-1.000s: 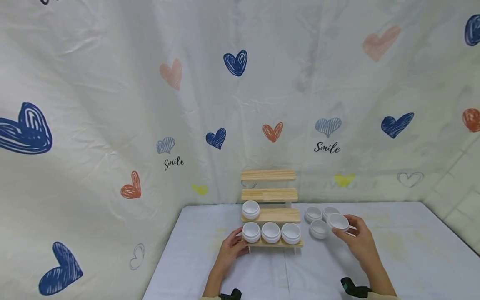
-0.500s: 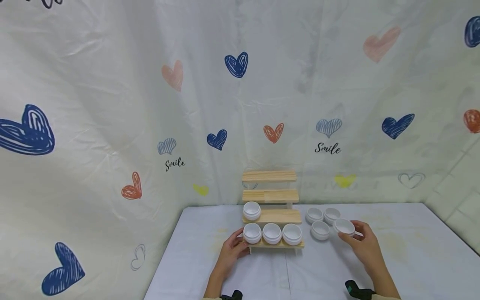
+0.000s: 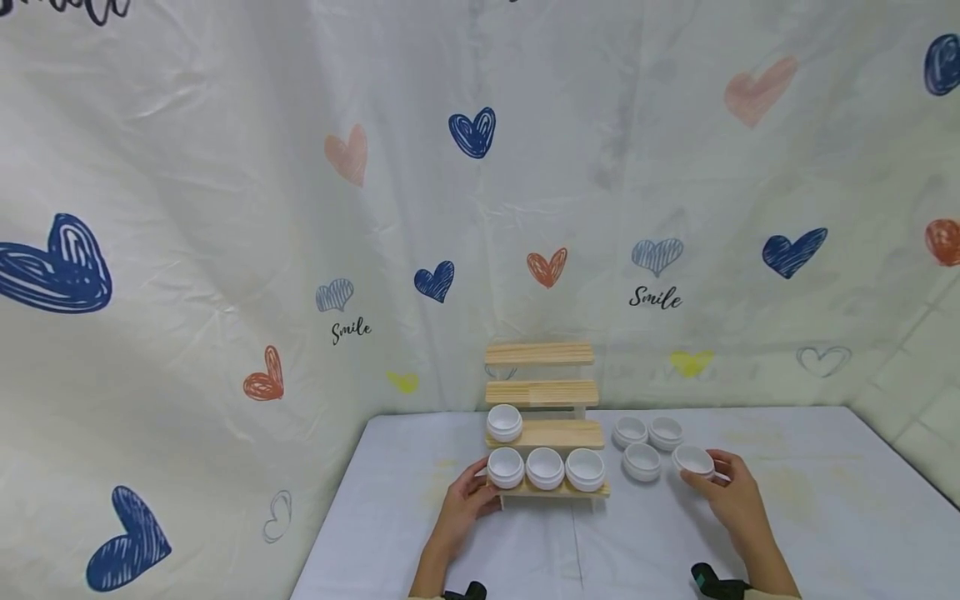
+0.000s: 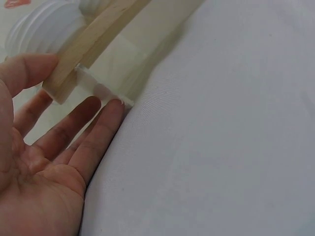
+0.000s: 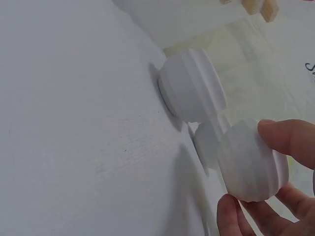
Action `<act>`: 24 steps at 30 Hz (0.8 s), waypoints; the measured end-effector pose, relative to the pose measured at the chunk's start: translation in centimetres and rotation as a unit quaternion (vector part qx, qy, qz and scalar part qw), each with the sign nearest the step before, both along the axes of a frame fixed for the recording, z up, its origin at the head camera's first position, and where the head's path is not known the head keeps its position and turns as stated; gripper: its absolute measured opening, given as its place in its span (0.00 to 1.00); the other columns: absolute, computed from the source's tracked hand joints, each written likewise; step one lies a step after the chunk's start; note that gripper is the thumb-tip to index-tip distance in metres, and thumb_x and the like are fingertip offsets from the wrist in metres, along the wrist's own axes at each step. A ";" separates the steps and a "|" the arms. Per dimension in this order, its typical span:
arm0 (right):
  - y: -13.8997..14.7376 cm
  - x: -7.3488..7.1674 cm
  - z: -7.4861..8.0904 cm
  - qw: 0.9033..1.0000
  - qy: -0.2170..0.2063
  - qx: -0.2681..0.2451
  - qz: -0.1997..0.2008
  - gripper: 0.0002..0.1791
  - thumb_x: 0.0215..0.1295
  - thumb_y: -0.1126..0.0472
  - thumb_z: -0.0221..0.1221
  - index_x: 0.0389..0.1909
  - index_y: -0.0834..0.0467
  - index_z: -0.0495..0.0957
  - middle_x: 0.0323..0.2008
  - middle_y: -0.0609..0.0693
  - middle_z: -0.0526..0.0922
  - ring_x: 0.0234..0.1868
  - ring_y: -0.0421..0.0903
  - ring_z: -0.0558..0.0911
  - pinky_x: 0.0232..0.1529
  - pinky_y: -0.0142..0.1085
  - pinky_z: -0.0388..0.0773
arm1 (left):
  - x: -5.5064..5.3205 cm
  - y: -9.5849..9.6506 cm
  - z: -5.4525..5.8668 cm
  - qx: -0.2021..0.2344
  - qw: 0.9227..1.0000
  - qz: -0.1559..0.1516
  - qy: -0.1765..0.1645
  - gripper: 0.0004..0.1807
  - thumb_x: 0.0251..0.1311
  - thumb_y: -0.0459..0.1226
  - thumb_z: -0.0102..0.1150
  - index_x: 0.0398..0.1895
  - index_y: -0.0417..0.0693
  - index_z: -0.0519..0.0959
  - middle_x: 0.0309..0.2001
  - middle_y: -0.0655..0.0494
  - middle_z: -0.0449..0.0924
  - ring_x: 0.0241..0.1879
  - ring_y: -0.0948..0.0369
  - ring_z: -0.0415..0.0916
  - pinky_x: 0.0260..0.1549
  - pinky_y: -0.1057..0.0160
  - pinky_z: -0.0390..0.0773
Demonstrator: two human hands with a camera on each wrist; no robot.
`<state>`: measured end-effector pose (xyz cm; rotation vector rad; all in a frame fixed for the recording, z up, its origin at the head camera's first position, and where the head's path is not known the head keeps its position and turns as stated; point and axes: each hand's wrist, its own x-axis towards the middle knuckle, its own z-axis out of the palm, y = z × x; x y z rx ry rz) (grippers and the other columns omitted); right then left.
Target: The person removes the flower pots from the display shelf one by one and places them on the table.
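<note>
A tiered wooden display stand [image 3: 566, 433] stands on the table, with clear supports. Three small white bowls [image 3: 545, 468] sit in a row on its lowest board; one more bowl [image 3: 504, 423] sits at the left of the second board. My left hand [image 3: 459, 504] holds the left end of the lowest board, thumb [image 4: 37, 69] against the wood and other fingers near the clear support. My right hand [image 3: 731, 492] pinches a white bowl [image 5: 253, 162] between thumb and fingers, apparently just off the table. Three loose bowls [image 3: 641, 462] stand beside it, to its left.
A white cloth [image 3: 525, 558] covers the table, its back edge close to a curtain [image 3: 570, 192] printed with hearts. The stand's upper two boards [image 3: 540, 354] rise near the curtain.
My right hand has moved a little right and towards me with its bowl, away from the loose bowls. The left hand keeps its place on the stand.
</note>
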<state>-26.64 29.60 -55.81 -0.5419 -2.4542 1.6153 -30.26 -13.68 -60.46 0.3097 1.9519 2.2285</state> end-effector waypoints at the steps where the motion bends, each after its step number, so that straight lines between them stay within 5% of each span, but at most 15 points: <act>1: 0.0 -0.1 -0.1 1.000 -0.001 -0.001 -0.004 0.47 0.64 0.50 0.70 0.74 0.65 0.55 0.68 0.69 0.65 0.51 0.43 0.75 0.36 0.23 0.73 | 0.0 0.0 0.0 0.000 1.000 0.000 0.000 0.33 0.68 0.35 0.63 0.76 0.45 0.66 0.59 0.43 0.81 0.52 0.59 0.82 0.51 0.56 0.86; 4: 0.0 -0.3 -0.4 1.000 -0.003 -0.002 -0.011 0.48 0.63 0.52 0.70 0.74 0.67 0.55 0.69 0.72 0.64 0.61 0.61 0.72 0.37 0.24 0.70 | 0.0 0.1 0.0 -0.001 1.000 0.001 0.001 0.33 0.69 0.36 0.63 0.76 0.44 0.66 0.59 0.42 0.81 0.53 0.58 0.83 0.51 0.55 0.86; 7: 0.1 -0.5 -1.0 1.000 -0.002 0.006 -0.019 0.47 0.63 0.54 0.70 0.73 0.68 0.56 0.69 0.74 0.64 0.66 0.67 0.70 0.36 0.21 0.67 | 0.0 0.1 -0.1 -0.002 1.000 0.001 0.001 0.33 0.69 0.36 0.63 0.75 0.44 0.66 0.59 0.42 0.81 0.52 0.58 0.83 0.51 0.55 0.86; 24: -0.2 -1.1 -2.2 0.999 -0.004 0.041 -0.021 0.46 0.61 0.53 0.71 0.72 0.68 0.59 0.68 0.76 0.67 0.65 0.68 0.73 0.37 0.22 0.69 | -0.1 -0.1 -0.1 0.001 1.000 -0.003 0.007 0.33 0.68 0.35 0.63 0.75 0.44 0.66 0.58 0.43 0.82 0.51 0.59 0.83 0.50 0.55 0.87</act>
